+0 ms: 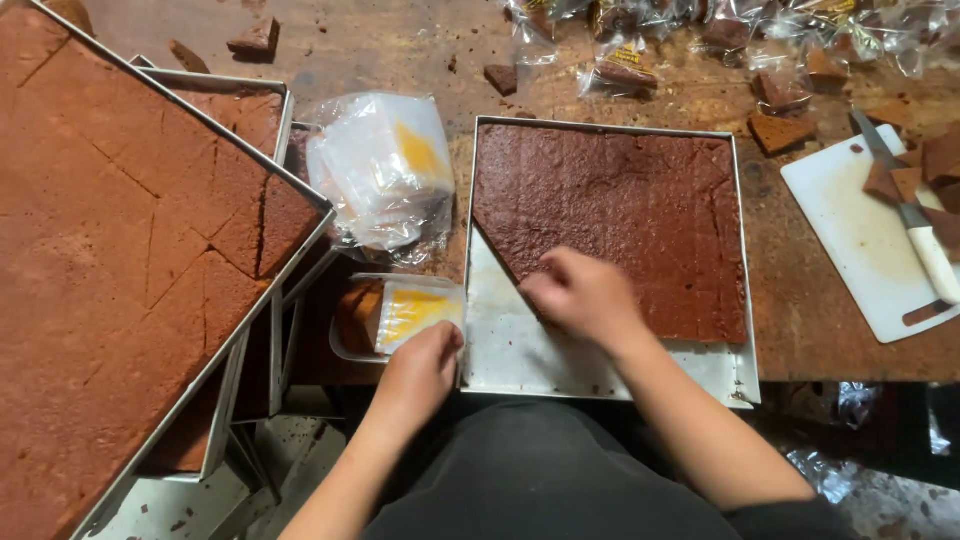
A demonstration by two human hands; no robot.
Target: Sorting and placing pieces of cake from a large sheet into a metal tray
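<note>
I see the brown cake (620, 215) in its tray (745, 300) on the worktop (400, 50). Right grip (580, 295) curled on the cake's cut edge, grasp unclear. Left grip (420, 365) pinches a clear tub (395, 315) just left of the tray.

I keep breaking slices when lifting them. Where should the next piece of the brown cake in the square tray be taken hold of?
At the cake's cut diagonal edge, where the right hand rests. Come from the bare tray corner; the other sides sit against the rim, probably leaving no room for fingers.
</note>
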